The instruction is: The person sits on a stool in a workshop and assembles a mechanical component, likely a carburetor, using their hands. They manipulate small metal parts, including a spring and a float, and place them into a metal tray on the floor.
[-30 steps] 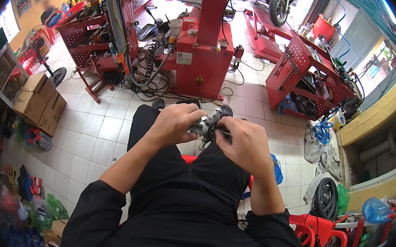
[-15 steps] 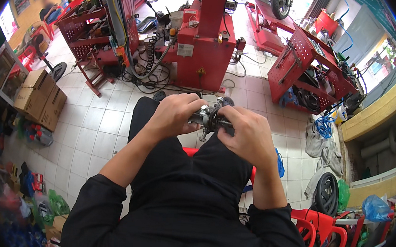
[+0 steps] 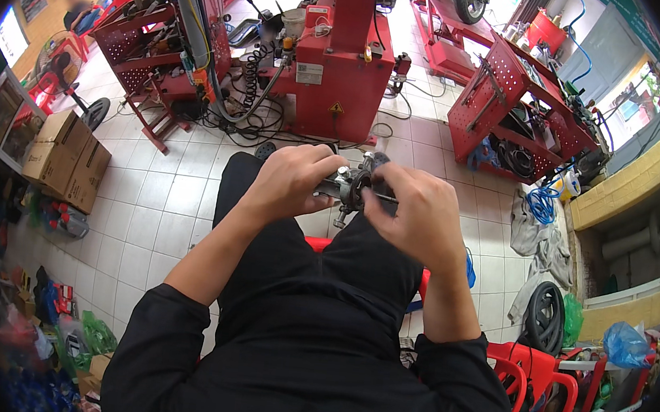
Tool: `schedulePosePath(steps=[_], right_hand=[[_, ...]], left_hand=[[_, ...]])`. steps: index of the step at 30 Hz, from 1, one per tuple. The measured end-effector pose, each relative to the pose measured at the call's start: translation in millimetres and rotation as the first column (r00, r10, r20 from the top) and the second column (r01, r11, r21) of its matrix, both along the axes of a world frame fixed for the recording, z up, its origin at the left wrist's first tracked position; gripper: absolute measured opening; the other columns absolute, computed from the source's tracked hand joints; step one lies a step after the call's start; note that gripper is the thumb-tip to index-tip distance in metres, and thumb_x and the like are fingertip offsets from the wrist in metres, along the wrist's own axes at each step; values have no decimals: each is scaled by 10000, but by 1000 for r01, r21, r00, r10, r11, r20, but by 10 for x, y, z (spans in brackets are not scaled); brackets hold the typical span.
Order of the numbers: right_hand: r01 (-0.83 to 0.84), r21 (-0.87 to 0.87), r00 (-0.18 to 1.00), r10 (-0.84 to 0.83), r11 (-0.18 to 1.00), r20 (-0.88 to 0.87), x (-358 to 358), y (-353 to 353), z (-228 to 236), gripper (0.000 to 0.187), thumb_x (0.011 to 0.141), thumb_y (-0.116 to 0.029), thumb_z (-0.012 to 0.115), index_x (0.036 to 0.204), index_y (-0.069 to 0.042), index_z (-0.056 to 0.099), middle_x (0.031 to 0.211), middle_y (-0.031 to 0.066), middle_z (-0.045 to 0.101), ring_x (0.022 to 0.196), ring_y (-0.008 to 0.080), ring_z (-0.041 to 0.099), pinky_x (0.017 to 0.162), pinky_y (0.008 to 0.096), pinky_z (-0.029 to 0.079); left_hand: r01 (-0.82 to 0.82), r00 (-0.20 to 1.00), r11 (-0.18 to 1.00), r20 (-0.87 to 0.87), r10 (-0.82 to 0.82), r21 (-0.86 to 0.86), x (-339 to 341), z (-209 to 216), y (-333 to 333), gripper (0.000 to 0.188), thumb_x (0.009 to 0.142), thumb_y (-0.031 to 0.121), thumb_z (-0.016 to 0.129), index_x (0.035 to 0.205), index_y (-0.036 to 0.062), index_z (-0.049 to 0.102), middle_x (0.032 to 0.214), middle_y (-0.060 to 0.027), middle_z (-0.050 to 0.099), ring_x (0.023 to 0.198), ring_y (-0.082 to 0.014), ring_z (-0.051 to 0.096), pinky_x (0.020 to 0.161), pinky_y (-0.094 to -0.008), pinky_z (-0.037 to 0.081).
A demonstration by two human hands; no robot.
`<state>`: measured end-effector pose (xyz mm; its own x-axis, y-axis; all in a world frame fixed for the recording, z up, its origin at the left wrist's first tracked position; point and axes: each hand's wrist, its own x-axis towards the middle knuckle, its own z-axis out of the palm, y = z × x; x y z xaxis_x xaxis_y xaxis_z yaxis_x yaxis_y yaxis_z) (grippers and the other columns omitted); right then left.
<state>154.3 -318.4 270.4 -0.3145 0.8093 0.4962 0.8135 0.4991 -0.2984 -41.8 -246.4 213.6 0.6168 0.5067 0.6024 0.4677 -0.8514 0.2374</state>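
Over my lap, a silver-grey metal machine part (image 3: 343, 183) with bolt-like studs sits between my two hands; its exact kind I cannot make out. My left hand (image 3: 289, 180) wraps its left end, fingers over the top and thumb beneath. On the part's right side is a dark ring (image 3: 360, 187). There my right hand (image 3: 426, 217) grips with bent fingers, thumb and fingertips against the ring. A thin metal rod (image 3: 385, 199) shows between that thumb and forefinger. My right palm hides whatever lies further right.
Ahead stands a red machine (image 3: 332, 99) with hoses and cables at its foot. Red tool carts (image 3: 506, 112) flank it. Cardboard boxes (image 3: 64, 157) are at left; black tyres (image 3: 546, 318) and a red plastic chair (image 3: 536, 377) at right. A person (image 3: 84, 15) sits far back left.
My right thumb and fingers have shifted on the dark ring, and more of the ring and the thin rod shows. My left hand keeps its hold, nearly in place.
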Motion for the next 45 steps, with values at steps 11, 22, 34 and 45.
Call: schedulePosePath(steps=[11, 22, 34, 45], right_hand=[[-42, -27, 999, 42, 999, 1, -11, 4, -10, 165, 749, -198, 615, 818, -51, 581, 734, 111, 615, 663, 295, 602, 578, 387, 467], [-28, -15, 999, 28, 1000, 31, -4, 19, -34, 146, 762, -177, 602, 835, -54, 573, 740, 109, 611, 660, 288, 606, 574, 388, 464], [-11, -47, 997, 15, 999, 77, 6, -18, 7, 216, 705, -186, 628, 866, -49, 581, 743, 103, 616, 696, 287, 609, 607, 394, 471], [-31, -3, 1000, 31, 1000, 4, -38, -9, 20, 174, 707, -164, 615, 841, -59, 584, 738, 106, 612, 675, 295, 602, 596, 394, 466]], left_hand=[[-2, 1000, 1000, -2, 2, -13, -7, -1, 2, 543, 466, 161, 789, 956, 106, 563, 796, -43, 562, 710, -268, 581, 603, -371, 455], [7, 1000, 1000, 12, -7, 10, -5, -4, 20, 533, 464, 159, 785, 946, 99, 564, 803, -46, 570, 717, -268, 584, 603, -372, 455], [-1, 1000, 1000, 5, 0, 16, -1, -24, 22, 540, 470, 160, 787, 958, 105, 564, 810, -46, 572, 715, -266, 585, 604, -369, 458], [2, 1000, 1000, 13, -2, 1, -2, -16, 22, 502, 492, 156, 776, 944, 99, 566, 805, -50, 570, 717, -271, 584, 610, -371, 457]])
